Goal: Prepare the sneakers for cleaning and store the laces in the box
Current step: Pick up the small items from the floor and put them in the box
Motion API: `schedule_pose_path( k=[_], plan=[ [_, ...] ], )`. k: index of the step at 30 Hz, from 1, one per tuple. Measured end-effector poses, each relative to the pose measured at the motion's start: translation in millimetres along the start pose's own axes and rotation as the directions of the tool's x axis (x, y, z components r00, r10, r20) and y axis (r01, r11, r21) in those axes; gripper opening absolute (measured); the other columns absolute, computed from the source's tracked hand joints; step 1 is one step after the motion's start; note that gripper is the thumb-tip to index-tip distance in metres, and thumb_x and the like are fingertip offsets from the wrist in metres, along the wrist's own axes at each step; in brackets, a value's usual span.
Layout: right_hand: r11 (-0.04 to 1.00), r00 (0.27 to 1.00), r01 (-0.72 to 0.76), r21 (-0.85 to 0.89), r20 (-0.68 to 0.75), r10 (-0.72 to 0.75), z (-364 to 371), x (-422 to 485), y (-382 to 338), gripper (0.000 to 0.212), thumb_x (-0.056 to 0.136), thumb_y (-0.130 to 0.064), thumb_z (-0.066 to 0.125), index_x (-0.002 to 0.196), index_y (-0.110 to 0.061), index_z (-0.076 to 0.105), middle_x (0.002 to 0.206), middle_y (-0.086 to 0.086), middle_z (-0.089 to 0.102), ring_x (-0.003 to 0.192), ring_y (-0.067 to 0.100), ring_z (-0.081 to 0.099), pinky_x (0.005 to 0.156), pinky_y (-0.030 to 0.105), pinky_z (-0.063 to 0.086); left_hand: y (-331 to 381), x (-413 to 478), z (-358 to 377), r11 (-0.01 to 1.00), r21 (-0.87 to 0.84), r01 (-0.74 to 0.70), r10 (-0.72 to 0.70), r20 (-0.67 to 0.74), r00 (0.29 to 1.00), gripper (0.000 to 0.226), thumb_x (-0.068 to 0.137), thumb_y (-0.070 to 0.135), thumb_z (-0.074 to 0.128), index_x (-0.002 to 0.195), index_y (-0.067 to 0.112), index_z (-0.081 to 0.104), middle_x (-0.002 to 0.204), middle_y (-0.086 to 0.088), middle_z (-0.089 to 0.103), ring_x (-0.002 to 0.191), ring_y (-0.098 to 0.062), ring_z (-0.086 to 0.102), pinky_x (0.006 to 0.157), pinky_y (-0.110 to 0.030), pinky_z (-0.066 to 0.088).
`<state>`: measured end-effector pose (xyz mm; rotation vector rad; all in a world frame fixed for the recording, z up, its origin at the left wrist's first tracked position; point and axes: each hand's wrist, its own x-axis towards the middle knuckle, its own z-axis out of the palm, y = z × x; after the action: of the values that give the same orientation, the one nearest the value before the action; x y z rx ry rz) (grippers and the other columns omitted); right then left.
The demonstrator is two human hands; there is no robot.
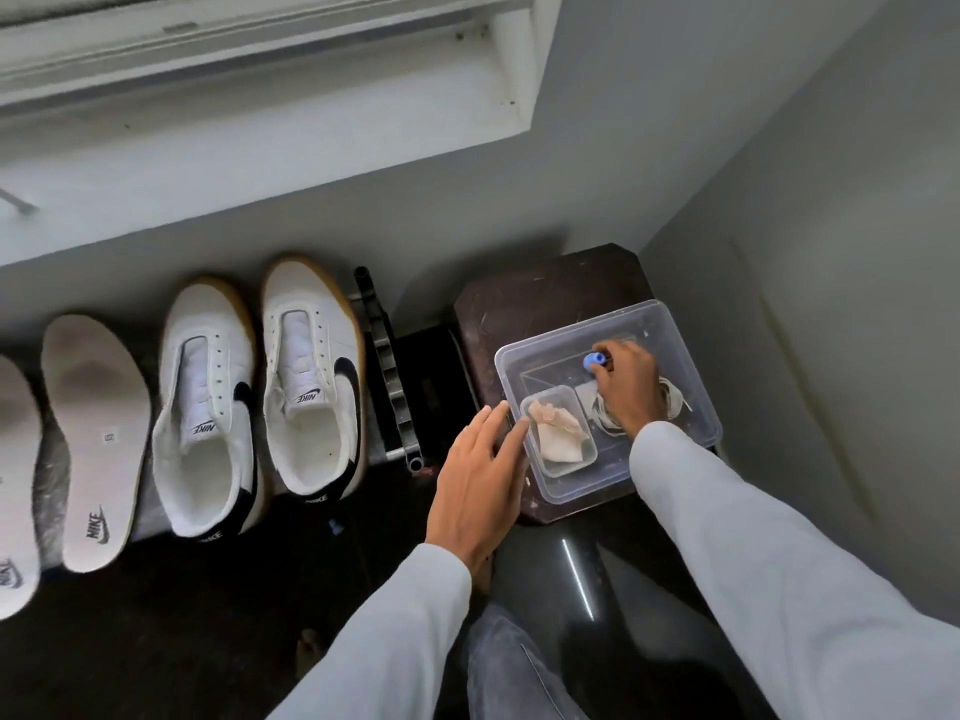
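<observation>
Clear box [693, 414] holds laces [674, 403] and a cloth-filled tub [583, 462]; right hand [629, 383] pinches a blue object [592, 361] inside, flat left hand [478, 485] touches the rim.

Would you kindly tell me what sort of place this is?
Probably a home corner beside a window: sneakers and insoles lie on a dark floor below a white window sill, and the clear box sits on a small dark stool.
</observation>
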<state>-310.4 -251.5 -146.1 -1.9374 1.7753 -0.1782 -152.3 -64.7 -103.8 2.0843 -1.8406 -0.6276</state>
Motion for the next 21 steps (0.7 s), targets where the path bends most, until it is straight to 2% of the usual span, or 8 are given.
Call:
schedule_pose_path(
  k=[3,5,9,13,16,21],
  plan=[
    [0.996,1.0,0.022,-0.088,-0.005,-0.022,-2,-11,-6,0.047,0.087,-0.024,0.072,0.129,-0.01,0.055,0.134,0.014,0.053,0.121,0.031,0.051,0.097,0.044,0.049,-7,-12,2,0.999,0.019,0.035,-0.034,-0.01,0.999,0.048,0.103,0.037,0.036,0.147,0.018,0.043,0.154,-0.01,0.042,0.144,-0.028,0.037,0.114,-0.045,0.039],
    [0.978,0.992,0.117,-0.173,-0.019,-0.122,-5,-28,-18,0.052,0.087,-0.033,0.068,0.131,-0.01,0.052,0.138,0.013,0.05,0.125,0.031,0.045,0.099,0.047,0.048,-13,-26,2,0.999,0.022,0.046,-0.046,-0.021,0.999,0.048,0.103,0.036,0.039,0.146,0.017,0.044,0.152,-0.009,0.044,0.144,-0.027,0.038,0.115,-0.043,0.039],
    [0.918,0.966,0.26,-0.299,0.068,-0.251,3,-91,-52,0.063,0.094,-0.047,0.052,0.145,-0.011,0.04,0.154,0.011,0.036,0.146,0.03,0.024,0.113,0.048,0.03,-32,-67,0,0.996,0.029,0.085,-0.085,-0.007,0.996,0.046,0.1,0.035,0.042,0.142,0.017,0.051,0.144,-0.007,0.054,0.137,-0.025,0.048,0.109,-0.042,0.044],
    [0.894,0.948,0.319,-0.315,0.106,-0.3,24,-163,-83,0.069,0.095,-0.054,0.031,0.15,-0.012,0.031,0.161,0.009,0.023,0.151,0.028,0.009,0.118,0.048,0.021,-58,-122,-3,0.988,0.042,0.15,-0.151,0.026,0.988,0.044,0.099,0.035,0.042,0.136,0.017,0.056,0.138,-0.006,0.06,0.131,-0.024,0.055,0.105,-0.042,0.048],
    [0.873,0.921,0.382,-0.303,0.199,-0.334,48,-218,-101,0.071,0.095,-0.056,0.03,0.152,-0.014,0.025,0.163,0.006,0.015,0.152,0.025,0.002,0.119,0.048,0.019,-81,-172,-7,0.97,0.061,0.236,-0.24,0.068,0.968,0.045,0.098,0.036,0.039,0.133,0.017,0.06,0.135,-0.006,0.063,0.127,-0.024,0.058,0.103,-0.041,0.05],
    [0.765,0.819,0.535,-0.359,0.445,-0.364,106,-295,-118,0.077,0.093,-0.063,0.027,0.153,-0.015,0.022,0.163,0.006,0.014,0.151,0.026,0.003,0.118,0.049,0.025,-127,-256,-6,0.9,0.135,0.414,-0.432,0.156,0.888,0.053,0.096,0.041,0.031,0.134,0.017,0.06,0.136,-0.007,0.062,0.128,-0.026,0.058,0.103,-0.044,0.05]
  ],
)
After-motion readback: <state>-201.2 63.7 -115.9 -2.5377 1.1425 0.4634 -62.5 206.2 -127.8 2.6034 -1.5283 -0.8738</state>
